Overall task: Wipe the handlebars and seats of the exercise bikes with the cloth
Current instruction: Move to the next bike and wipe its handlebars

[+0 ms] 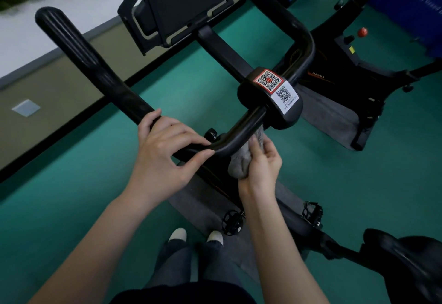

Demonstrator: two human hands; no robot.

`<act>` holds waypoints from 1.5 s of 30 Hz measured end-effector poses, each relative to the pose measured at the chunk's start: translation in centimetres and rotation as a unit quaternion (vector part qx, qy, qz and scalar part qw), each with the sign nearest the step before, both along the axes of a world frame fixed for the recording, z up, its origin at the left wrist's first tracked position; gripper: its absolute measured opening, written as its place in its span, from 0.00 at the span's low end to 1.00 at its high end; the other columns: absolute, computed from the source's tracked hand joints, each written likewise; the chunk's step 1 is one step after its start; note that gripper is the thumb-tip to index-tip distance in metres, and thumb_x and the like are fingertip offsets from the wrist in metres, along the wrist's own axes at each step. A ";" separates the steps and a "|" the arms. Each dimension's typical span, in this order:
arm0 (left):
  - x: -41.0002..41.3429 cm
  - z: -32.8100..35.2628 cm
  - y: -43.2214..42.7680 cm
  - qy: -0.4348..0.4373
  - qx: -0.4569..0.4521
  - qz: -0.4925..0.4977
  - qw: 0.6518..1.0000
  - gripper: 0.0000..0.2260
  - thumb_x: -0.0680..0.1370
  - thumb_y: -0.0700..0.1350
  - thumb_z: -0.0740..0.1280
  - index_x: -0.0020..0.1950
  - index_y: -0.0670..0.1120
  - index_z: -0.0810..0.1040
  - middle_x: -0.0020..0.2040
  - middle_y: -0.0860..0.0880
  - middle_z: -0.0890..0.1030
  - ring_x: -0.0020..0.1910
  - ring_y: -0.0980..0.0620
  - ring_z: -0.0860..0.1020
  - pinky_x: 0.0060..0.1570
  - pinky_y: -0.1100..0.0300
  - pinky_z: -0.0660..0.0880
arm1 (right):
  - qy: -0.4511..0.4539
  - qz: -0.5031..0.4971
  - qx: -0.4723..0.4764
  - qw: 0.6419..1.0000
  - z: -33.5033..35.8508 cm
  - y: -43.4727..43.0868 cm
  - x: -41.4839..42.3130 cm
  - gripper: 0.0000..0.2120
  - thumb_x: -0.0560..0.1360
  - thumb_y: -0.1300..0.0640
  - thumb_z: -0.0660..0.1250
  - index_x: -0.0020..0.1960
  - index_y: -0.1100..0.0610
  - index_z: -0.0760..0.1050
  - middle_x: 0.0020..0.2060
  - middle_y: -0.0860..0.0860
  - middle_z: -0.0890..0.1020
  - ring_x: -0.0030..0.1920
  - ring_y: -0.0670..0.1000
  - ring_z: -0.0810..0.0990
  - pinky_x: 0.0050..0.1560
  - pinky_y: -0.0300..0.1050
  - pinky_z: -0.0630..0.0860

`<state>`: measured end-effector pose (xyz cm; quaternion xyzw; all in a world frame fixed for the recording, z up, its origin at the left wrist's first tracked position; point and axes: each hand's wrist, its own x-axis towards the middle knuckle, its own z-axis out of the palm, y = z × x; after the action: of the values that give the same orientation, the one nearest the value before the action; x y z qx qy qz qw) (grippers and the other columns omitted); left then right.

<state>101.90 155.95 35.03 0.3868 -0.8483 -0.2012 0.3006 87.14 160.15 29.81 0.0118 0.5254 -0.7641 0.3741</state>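
My right hand (259,167) is clenched round the grey cloth (241,160), pressing it up against the underside of the black handlebar (239,134), just beside the centre clamp with the QR stickers (276,88). My left hand (162,150) grips the same bar at the bend, thumb and fingers wrapped over it, steadying the frame — bare, no cloth in it.

To do this step well, I judge the cloth should wrap further round the tube so it takes the top as well as the underside in one pass, then slide along the bar towards the bend. My left hand sits on the stretch to be wiped next, so it will have to shift out along the long horn (79,55) before the cloth arrives. Firm, even pressure matters more than speed here.

Beyond the hands, the far side of the handlebar (299,31) curves round behind the console mount (181,5) and looks untouched by any cloth now. The seat (406,263) sits at lower right — well apart from the cloth, and I judge it comes after the bars.
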 end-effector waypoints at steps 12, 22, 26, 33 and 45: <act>-0.1 0.1 0.0 -0.004 -0.004 0.001 1.000 0.11 0.73 0.56 0.67 0.41 0.50 0.83 0.39 0.55 0.81 0.45 0.52 0.76 0.69 0.49 0.55 | 0.036 0.183 -0.034 0.982 -0.7 1.0 -0.5 0.09 0.76 0.72 0.60 0.52 0.65 0.76 0.44 0.57 0.83 0.43 0.53 0.82 0.48 0.45 0.79; 0.1 -0.1 -0.2 0.009 -0.001 0.000 1.000 0.11 0.73 0.56 0.67 0.41 0.51 0.83 0.39 0.57 0.80 0.45 0.55 0.75 0.69 0.51 0.55 | 0.290 0.293 0.063 0.909 3.4 5.8 -4.4 0.10 0.73 0.69 0.67 0.47 0.55 0.79 0.40 0.47 0.84 0.42 0.46 0.81 0.44 0.39 0.75; 0.0 0.0 -0.1 0.017 0.000 -0.002 1.000 0.11 0.73 0.56 0.67 0.41 0.51 0.83 0.39 0.57 0.80 0.46 0.55 0.75 0.69 0.50 0.55 | 0.514 0.251 0.074 0.817 8.3 3.3 -6.3 0.11 0.71 0.63 0.65 0.45 0.47 0.77 0.35 0.39 0.81 0.36 0.36 0.77 0.39 0.28 0.70; 0.1 -0.1 -0.2 0.027 0.001 -0.002 1.000 0.07 0.71 0.53 0.71 0.40 0.50 0.84 0.39 0.57 0.80 0.45 0.55 0.76 0.69 0.51 0.55 | 0.752 0.453 0.163 0.451 11.5 -5.6 -7.1 0.11 0.75 0.65 0.63 0.55 0.58 0.78 0.48 0.57 0.76 0.48 0.56 0.75 0.52 0.46 0.72; 0.3 -0.3 -0.3 0.038 -0.001 -0.006 0.999 0.07 0.71 0.54 0.72 0.40 0.51 0.83 0.38 0.57 0.80 0.45 0.55 0.75 0.69 0.51 0.56 | 0.693 0.619 0.210 0.304 12.7 -8.0 -4.1 0.16 0.70 0.66 0.61 0.50 0.52 0.80 0.42 0.52 0.83 0.45 0.54 0.80 0.48 0.51 0.79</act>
<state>102.18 155.65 34.75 0.3732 -0.8387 -0.2168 0.3320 83.06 152.18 42.51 -0.7724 0.5869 0.1018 0.2204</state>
